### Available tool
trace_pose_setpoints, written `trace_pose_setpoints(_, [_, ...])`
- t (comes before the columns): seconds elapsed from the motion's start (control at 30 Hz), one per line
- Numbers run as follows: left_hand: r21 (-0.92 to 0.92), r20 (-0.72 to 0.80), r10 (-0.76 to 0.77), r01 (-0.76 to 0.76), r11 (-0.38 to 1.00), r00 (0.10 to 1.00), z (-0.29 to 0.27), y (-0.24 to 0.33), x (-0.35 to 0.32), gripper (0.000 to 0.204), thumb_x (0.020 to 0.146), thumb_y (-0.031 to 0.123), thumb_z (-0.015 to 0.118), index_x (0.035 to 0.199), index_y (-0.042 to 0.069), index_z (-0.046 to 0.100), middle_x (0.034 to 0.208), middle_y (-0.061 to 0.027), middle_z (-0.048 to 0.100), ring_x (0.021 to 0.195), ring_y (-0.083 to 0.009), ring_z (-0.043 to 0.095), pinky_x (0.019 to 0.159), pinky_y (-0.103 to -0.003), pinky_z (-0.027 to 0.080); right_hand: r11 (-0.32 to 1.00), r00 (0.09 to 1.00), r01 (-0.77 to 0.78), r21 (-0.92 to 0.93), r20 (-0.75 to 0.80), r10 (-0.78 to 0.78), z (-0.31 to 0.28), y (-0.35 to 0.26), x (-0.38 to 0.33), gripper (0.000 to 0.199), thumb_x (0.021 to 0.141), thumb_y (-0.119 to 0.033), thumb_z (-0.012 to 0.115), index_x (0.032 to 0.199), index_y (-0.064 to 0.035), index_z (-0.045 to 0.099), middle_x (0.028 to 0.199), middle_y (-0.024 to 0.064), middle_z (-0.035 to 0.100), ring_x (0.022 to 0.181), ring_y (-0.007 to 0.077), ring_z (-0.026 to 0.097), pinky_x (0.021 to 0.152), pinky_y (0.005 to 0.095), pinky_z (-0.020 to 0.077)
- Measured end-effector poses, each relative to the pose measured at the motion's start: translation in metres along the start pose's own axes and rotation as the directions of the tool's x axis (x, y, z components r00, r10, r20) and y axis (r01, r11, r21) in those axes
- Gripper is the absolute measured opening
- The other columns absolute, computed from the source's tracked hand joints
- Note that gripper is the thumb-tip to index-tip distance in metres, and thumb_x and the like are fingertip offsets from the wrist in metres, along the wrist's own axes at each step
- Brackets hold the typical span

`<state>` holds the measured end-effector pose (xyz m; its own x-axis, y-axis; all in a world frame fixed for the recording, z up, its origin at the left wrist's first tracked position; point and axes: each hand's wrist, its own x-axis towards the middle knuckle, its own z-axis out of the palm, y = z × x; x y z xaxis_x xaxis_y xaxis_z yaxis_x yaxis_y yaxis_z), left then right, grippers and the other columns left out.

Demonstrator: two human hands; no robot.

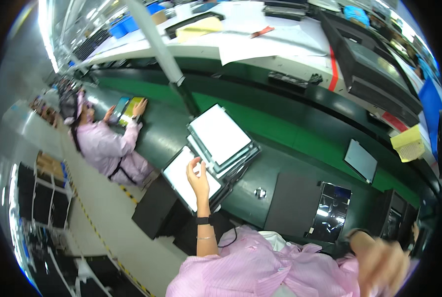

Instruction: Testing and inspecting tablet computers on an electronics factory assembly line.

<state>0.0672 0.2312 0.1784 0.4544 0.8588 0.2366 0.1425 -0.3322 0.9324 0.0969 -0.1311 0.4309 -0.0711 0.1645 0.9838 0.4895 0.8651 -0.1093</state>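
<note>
My left hand (198, 182) is over a stack of flat white panels (185, 171) with dark edges, its fingers loosely bent and apart, nothing visible between them. Whether the fingertips touch the panel beneath cannot be made out. Right behind it rises a taller pile of similar white panels (221, 134). At the lower right, my right hand (384, 267) is raised close to the camera and smeared by motion, so its fingers cannot be read. Nearest to it on the bench lies a glossy black screen panel (331, 212), beside a dark grey mat (292, 200).
Further right, a thin grey panel (361, 161) lies on the green strip, near a black box (393, 215). A co-worker (107, 136) in pink handles a yellow-and-blue panel (127, 110) at the left. A grey post (156, 44) stands before the raised shelf (201, 51).
</note>
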Motion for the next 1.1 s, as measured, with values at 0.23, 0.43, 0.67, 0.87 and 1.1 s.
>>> trace_pose_setpoints(0.23, [0.389,0.266,0.068,-0.171,0.905,0.962,0.054,-0.041,0.024,0.07,0.077,0.03,0.067,0.128,-0.005,0.034,0.13,-0.0252,0.034,0.122,-0.0373,0.03,0.1,-0.046,0.026,-0.2,0.146,-0.8,-0.566,-0.506,0.85,-0.066,0.13,-0.223,0.033,0.077,-0.028,0.065,0.101,-0.0053,0.062,0.1,0.0085,0.062,0.097,0.0257,0.055,0.087,0.0368,0.0415])
trace_pose_setpoints(0.43, [0.401,0.283,0.192,-0.297,0.867,0.94,0.061,-0.051,0.023,0.07,0.076,0.025,0.068,0.131,-0.001,0.034,0.135,-0.023,0.03,0.124,-0.0377,0.03,0.102,-0.045,0.026,-0.648,-0.096,-0.617,-0.447,-0.773,0.626,-0.213,0.065,-0.358,0.055,0.069,-0.046,0.067,0.106,-0.0055,0.059,0.105,0.0112,0.061,0.109,0.0319,0.05,0.09,0.0418,0.0404])
trace_pose_setpoints(0.67, [0.416,0.175,0.028,-0.1,0.904,0.984,0.051,-0.009,0.003,0.042,0.085,0.023,0.058,0.121,0.004,0.047,0.125,-0.009,0.047,0.114,-0.0237,0.043,0.087,-0.037,0.035,-0.815,-0.412,-0.17,-0.555,-0.711,0.57,-0.384,0.016,-0.426,0.121,0.05,-0.059,0.073,0.141,-0.0099,0.01,0.147,0.0138,0.01,0.133,0.0408,0.003,0.103,0.056,0.0202])
trace_pose_setpoints(0.87, [0.482,0.084,0.089,-0.119,0.868,0.992,0.066,0.044,-0.03,0.03,0.085,0.013,0.053,0.114,0.005,0.05,0.117,-0.008,0.05,0.11,-0.0218,0.045,0.087,-0.035,0.035,-0.855,-0.629,-0.227,-0.467,-0.6,0.494,-0.438,-0.003,-0.452,0.099,0.057,-0.049,0.073,0.132,-0.006,0.026,0.136,0.0187,0.025,0.127,0.0372,0.018,0.102,0.0493,0.0214])
trace_pose_setpoints(1.1, [0.462,0.213,0.201,-0.279,0.842,0.956,0.087,0.098,-0.052,0.024,0.083,0.005,0.052,0.108,0.003,0.053,0.115,-0.0112,0.05,0.107,-0.0234,0.047,0.083,-0.033,0.039,-0.661,-0.172,-0.38,-0.648,-0.652,0.738,-0.393,0.018,-0.376,0.07,0.063,-0.039,0.073,0.117,-0.0029,0.046,0.121,0.0201,0.046,0.115,0.038,0.039,0.095,0.0442,0.0334])
